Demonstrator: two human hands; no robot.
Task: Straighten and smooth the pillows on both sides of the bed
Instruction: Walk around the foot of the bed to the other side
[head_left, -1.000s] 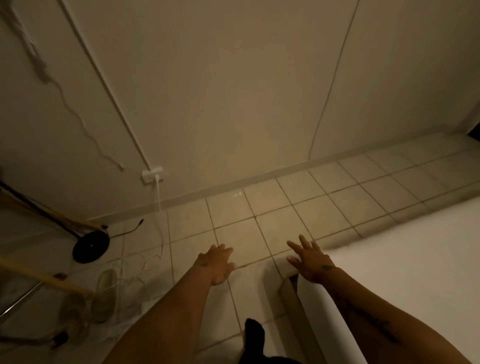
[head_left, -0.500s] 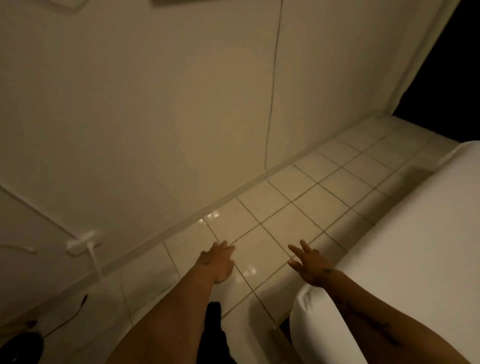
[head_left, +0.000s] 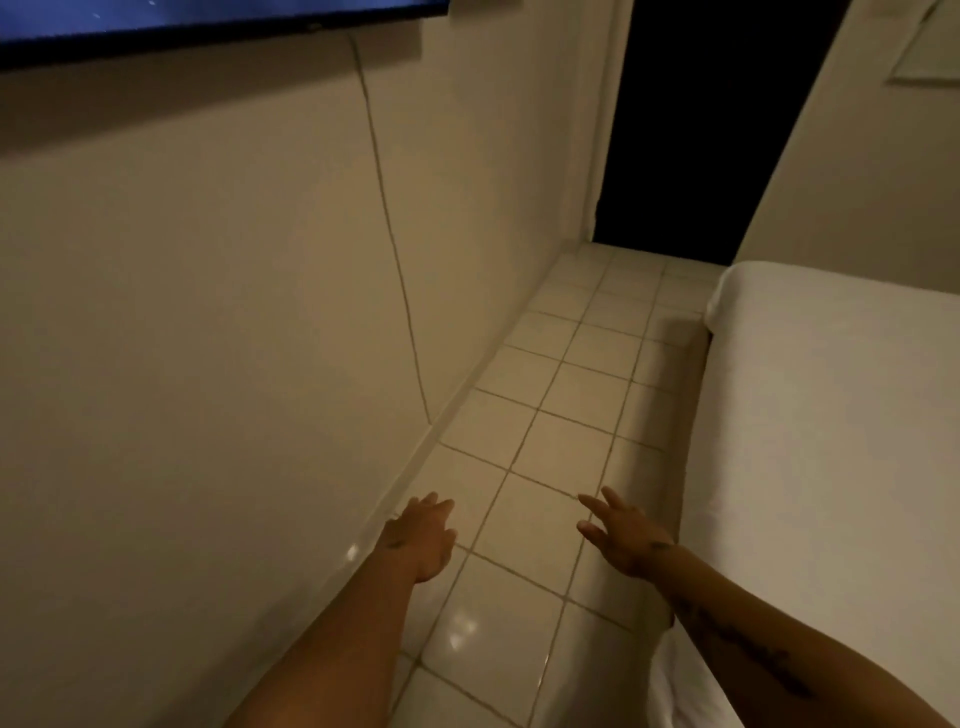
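White bed (head_left: 831, 415) at right; my left hand (head_left: 423, 538) and right hand (head_left: 626, 535) out over tile floor (head_left: 545, 431), fingers spread, holding nothing

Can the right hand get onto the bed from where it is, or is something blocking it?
Probably yes. The right hand hangs open over the floor just beside the bed, with nothing between them. No pillow shows in this view, though.
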